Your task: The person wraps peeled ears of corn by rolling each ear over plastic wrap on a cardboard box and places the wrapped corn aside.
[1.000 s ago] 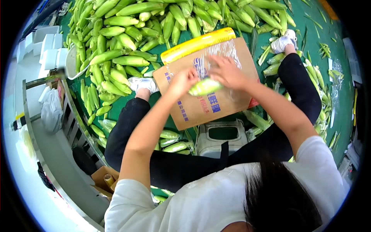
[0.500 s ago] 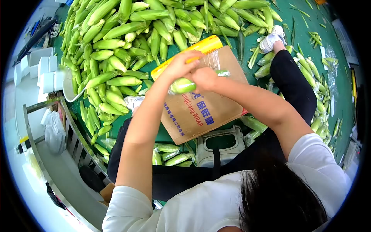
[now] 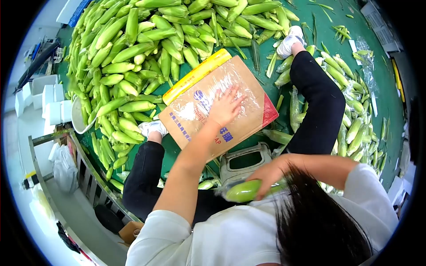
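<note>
My left hand point(image 3: 226, 107) lies flat with fingers spread on clear plastic film point(image 3: 237, 88) over a printed cardboard box point(image 3: 179, 122). A yellow roll of cling film point(image 3: 197, 76) rests along the box's far edge. Close to my body, my right hand point(image 3: 269, 176) is closed round an ear of corn point(image 3: 243, 191) with green husk, which looks shiny with film. Part of that ear is hidden by the fingers and by hair.
A large heap of green corn ears point(image 3: 133, 48) spreads across the far left of the green floor point(image 3: 328, 33). Wrapped ears point(image 3: 355, 128) lie at the right. A grey plastic stool point(image 3: 243, 162) stands before me; a metal-framed rack point(image 3: 84, 168) is at left.
My hands have parted. The right hand has brought the ear of corn back towards my body, while the left has opened flat on the film over the box.
</note>
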`<control>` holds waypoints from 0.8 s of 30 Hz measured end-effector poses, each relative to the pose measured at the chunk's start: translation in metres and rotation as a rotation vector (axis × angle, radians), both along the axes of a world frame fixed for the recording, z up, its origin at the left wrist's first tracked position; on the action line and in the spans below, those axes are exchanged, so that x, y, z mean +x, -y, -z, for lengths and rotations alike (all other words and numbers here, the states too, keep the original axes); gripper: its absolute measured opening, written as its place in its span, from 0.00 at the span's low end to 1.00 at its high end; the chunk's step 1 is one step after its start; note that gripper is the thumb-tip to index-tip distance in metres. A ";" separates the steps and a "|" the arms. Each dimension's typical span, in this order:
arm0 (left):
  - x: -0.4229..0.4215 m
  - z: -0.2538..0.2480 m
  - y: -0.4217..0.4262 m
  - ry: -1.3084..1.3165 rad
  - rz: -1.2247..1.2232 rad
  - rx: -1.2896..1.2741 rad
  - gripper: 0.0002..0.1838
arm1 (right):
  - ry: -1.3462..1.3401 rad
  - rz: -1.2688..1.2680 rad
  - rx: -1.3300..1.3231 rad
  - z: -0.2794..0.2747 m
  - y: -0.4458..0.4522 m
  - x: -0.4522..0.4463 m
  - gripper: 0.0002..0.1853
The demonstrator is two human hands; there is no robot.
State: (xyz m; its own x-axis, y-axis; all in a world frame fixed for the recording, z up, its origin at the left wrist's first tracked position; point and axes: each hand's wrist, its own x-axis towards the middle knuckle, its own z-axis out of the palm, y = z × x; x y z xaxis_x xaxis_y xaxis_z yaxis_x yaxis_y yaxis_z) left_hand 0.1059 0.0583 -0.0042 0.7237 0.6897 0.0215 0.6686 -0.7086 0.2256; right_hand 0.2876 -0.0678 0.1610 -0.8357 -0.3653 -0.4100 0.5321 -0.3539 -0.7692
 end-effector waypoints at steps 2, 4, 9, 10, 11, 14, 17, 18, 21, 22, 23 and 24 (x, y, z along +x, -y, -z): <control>0.022 0.001 0.042 -0.142 -0.064 0.028 0.30 | 0.051 0.439 -0.151 -0.015 0.027 0.054 0.43; 0.039 0.003 0.092 -0.016 0.138 -0.070 0.28 | 0.107 0.903 -0.611 -0.013 0.049 0.092 0.44; 0.032 -0.037 0.187 0.296 0.366 -0.466 0.31 | 0.195 1.551 -0.811 -0.010 0.050 0.106 0.37; 0.023 -0.062 0.192 0.429 0.167 -0.466 0.32 | 0.222 1.496 -0.825 -0.002 0.046 0.111 0.36; 0.011 -0.095 0.189 0.551 -0.044 -0.451 0.32 | 0.241 1.425 -0.840 0.004 0.036 0.110 0.36; -0.004 -0.192 0.139 0.302 -0.100 0.157 0.35 | 0.315 0.980 -0.722 -0.002 0.027 0.094 0.34; -0.024 -0.183 0.108 0.344 0.208 -0.329 0.34 | 0.384 0.817 -0.573 -0.047 0.009 0.070 0.44; -0.025 -0.184 0.107 0.299 0.187 -0.482 0.34 | 0.421 0.788 -0.152 -0.060 0.006 0.071 0.48; -0.027 -0.157 0.103 0.532 0.223 -0.798 0.35 | 0.393 0.623 0.864 -0.100 0.006 0.061 0.48; -0.033 -0.135 0.097 0.845 0.364 -0.787 0.36 | 0.417 0.598 1.014 -0.107 0.008 0.060 0.47; -0.050 -0.175 0.054 0.329 0.175 -1.599 0.36 | 0.399 0.647 1.259 -0.101 0.007 0.072 0.47; -0.070 -0.146 0.031 0.538 -0.044 -1.750 0.33 | 0.388 0.702 1.501 -0.090 0.007 0.098 0.46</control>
State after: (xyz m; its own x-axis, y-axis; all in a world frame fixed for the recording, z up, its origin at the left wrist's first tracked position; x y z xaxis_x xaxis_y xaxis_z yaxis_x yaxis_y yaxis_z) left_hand 0.0357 0.0271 0.1422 0.8653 0.1893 -0.4642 0.2915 0.5633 0.7731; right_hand 0.3851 -0.0743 0.2513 -0.4306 0.8731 -0.2287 0.8247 0.2776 -0.4928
